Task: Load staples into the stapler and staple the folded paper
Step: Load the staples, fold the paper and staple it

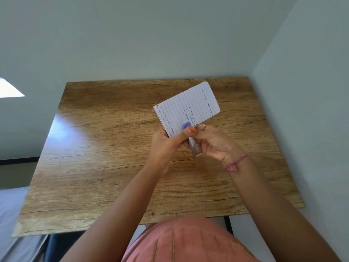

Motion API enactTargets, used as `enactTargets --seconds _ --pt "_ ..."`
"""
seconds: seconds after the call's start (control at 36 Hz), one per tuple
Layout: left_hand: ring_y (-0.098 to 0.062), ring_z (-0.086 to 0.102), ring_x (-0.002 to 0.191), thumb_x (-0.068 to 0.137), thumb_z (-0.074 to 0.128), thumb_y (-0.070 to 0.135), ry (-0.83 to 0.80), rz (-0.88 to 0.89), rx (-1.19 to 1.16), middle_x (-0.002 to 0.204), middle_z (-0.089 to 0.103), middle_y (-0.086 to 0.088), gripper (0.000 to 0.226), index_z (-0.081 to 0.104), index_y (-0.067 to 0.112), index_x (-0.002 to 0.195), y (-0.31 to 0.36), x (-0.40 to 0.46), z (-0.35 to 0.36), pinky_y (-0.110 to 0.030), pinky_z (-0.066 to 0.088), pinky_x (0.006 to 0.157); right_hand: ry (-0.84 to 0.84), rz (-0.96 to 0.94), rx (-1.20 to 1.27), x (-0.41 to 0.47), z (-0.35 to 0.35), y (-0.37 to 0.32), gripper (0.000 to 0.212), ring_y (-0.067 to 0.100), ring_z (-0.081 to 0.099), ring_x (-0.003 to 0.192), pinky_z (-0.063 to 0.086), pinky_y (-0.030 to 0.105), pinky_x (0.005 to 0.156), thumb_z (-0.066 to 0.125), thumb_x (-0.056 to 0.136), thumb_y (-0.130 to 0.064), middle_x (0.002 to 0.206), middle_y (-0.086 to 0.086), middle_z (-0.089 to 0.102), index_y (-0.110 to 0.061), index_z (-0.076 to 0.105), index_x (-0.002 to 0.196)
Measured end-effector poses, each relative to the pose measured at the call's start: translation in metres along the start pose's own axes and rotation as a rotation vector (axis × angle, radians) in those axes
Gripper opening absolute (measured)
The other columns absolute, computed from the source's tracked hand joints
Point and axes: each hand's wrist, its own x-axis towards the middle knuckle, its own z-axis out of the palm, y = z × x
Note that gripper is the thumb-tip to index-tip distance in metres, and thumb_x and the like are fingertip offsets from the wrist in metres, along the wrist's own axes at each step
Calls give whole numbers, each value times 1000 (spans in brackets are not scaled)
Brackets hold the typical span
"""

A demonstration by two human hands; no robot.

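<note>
Both hands were up over the wood-grain tabletop (105, 140), nothing resting on it that I could see.

Folded sheet of lined white paper w/ blue handwriting (188, 106) was held in the air, above the far right part of the table. Left hand (166, 144) pinched its near edge: thumb (188, 130) pressed on the front face, other fingers curled behind, mostly hidden.

Small stapler, silver metal body w/ blue plastic tip (193, 145), sat in the right hand (215, 144). Fingers were curled round the body; fingertips hidden behind it, so exact spread couldn't be told. Blue tip overlapped the paper's near edge, just beside the left thumb.

Judged step: stapling, w/ stapler mouth over the edge. Whether staples were loaded couldn't be seen.

To do it well, prob.:
- keep the left pinch close to the stapler so layers don't fan apart
- push the paper edge fully into the throat before squeezing
- keep the thumb clear of the tip
- squeeze straight, one firm press; a sideways twist may bend the staple legs
- support from below, since it's done mid-air.
</note>
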Motion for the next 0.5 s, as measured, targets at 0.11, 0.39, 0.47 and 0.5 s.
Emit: enactTargets --seconds 0.11,0.39,0.47,0.5 --pt "-30 71 95 68 82 29 39 12 17 102 74 -12 39 71 15 102 -2 1 0 -43 58 82 23 -26 -43 2 -1 2 15 23 73 89 60 34 74 74 70 -11 99 11 75 -10 78 84" --pt "-26 70 101 70 80 22 -68 -101 -6 109 73 -10 44 67 11 111 -1 8 -12 -30 57 78 29 -23 -89 9 -7 7 19 23 73 91 60 35 80 76 69 -12 103 11 75 -11 78 88" --pt "-24 69 103 71 79 27 -123 -174 76 111 72 -6 49 64 15 116 7 15 -24 -30 57 81 28 3 -158 10 -10 5 36 24 72 94 58 36 84 80 67 -15 109 13 73 -8 73 102" --pt "-25 69 103 73 77 29 -123 -195 62 112 72 -7 49 63 15 118 10 16 -28 -30 57 79 17 11 -177 9 -11 4 37 24 72 95 57 36 85 81 67 -16 108 13 73 -9 73 102"
